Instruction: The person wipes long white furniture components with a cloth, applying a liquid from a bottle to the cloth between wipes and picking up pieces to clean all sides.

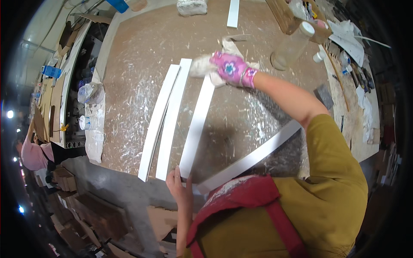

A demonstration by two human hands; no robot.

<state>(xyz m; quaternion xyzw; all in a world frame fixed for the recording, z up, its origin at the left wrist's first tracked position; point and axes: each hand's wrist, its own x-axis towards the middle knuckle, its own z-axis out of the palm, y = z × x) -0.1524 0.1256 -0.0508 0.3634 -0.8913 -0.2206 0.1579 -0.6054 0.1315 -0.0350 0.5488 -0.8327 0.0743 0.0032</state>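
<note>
My bare left hand (180, 185) is at the table's near edge, its fingers gripping the near end of a white strip (198, 124). Over that strip's far end is my right hand (231, 69), in a pink flowered glove. It is closed on a whitish rag (202, 66), which is smeared by motion; more pale cloth (230, 43) lies just beyond the glove. To the left, two more white strips (159, 122) (174, 120) lie side by side. Another white strip (254, 157) slants near my body at the right, its near end by my red apron (241, 198).
A stained brown table (129, 86) carries a white block (192, 7), a far white strip (233, 13), a clear jar (292, 46) with a white lid and a cardboard box (284, 17). Tools (365, 77) lie at right. Another person (36, 152) stands at far left.
</note>
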